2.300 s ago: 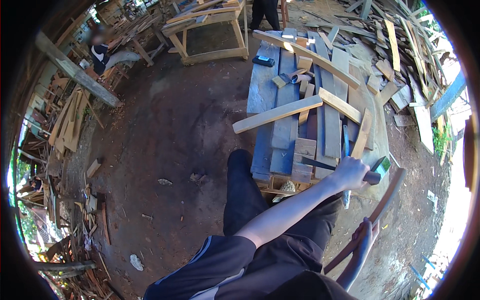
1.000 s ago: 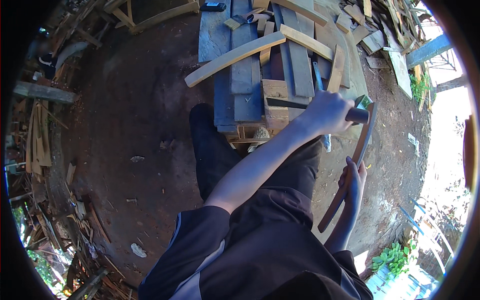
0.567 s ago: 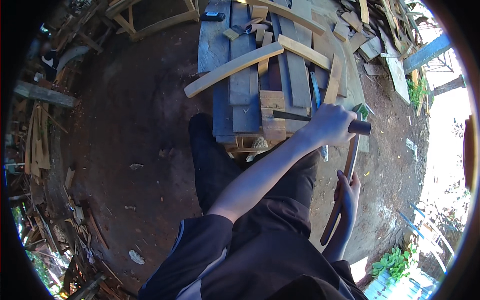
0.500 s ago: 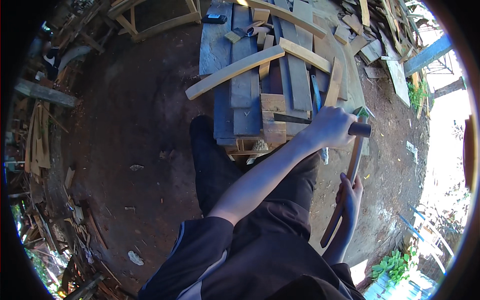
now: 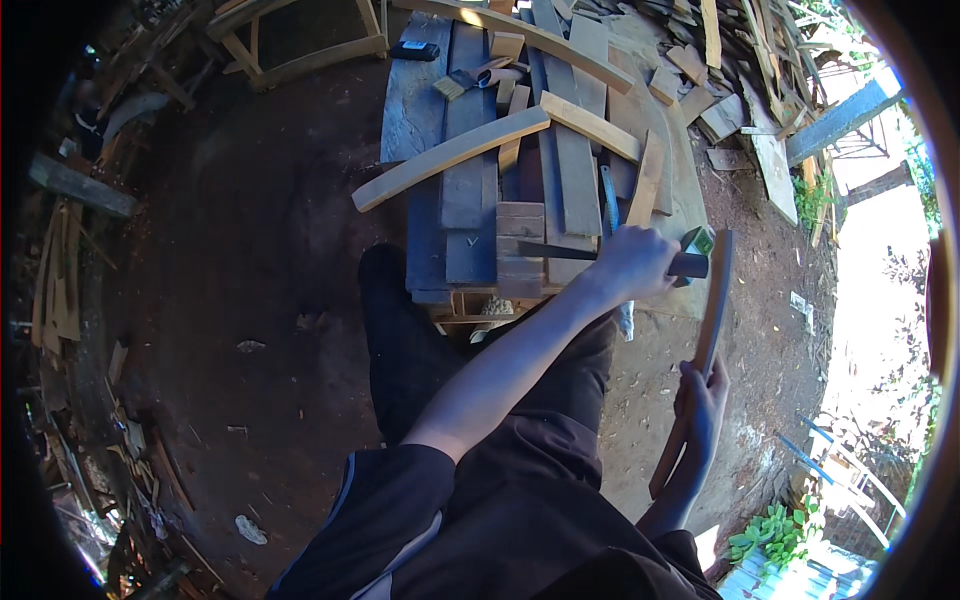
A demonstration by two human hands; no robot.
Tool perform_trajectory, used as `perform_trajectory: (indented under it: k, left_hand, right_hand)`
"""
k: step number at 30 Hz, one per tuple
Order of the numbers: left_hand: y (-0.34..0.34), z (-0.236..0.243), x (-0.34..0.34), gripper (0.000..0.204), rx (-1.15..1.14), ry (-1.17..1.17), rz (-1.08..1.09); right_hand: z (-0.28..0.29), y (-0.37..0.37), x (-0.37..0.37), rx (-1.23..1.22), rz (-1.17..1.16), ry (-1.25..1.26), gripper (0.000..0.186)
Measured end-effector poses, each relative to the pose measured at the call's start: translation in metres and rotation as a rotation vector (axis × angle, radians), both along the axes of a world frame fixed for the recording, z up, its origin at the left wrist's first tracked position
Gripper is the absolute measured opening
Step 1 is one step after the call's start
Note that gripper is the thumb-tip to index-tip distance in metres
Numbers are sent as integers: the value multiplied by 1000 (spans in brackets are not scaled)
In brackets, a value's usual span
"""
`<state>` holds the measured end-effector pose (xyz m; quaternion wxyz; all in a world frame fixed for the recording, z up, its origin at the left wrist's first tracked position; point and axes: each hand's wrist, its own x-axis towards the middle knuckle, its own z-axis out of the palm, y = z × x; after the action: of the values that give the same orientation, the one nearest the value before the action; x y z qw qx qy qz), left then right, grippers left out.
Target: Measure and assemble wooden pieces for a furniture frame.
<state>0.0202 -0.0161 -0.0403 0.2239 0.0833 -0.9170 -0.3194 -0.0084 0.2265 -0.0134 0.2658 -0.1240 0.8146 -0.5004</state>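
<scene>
My left hand is closed around a dark tool. Its round dark handle end sticks out at the right, and a long narrow blade points left over a short wooden block. The tool's exact kind is not clear. Lower right, my right hand grips a slightly curved wooden strip, held upright off the bench. The strip's upper part passes beside the handle end; whether they touch, I cannot tell. A green object shows just behind the handle, partly hidden.
Grey boards cover the low bench ahead of me. Across them lie bent wooden pieces, a brush, a dark box-like item and a blue strip-shaped tool. Scrap wood is heaped at far right; a wooden frame stands far left.
The wooden strip has shifted right relative to the tool handle, which earlier overlapped it. Its upper end now shows beyond the handle. Both hands keep their hold, and the whole view has shifted slightly.
</scene>
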Motion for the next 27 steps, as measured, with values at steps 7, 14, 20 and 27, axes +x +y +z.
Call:
perform_trajectory:
  k: [7, 14, 20, 27]
  left_hand:
    - [0, 1, -5, 24, 23, -56, -8]
    - [6, -8, -5, 22, -51, 2, -22]
    - [6, -9, -8, 23, -24, -37, -23]
    - [4, -18, -16, 23, -41, -82, -4]
  right_hand:
    - [3, -5, 3, 47, 55, 41, 16]
    - [2, -3, -3, -121, -98, 6, 16]
    - [-26, -1, -3, -640, -591, -115, 19]
    - [-39, -7, 1, -211, -269, -133, 19]
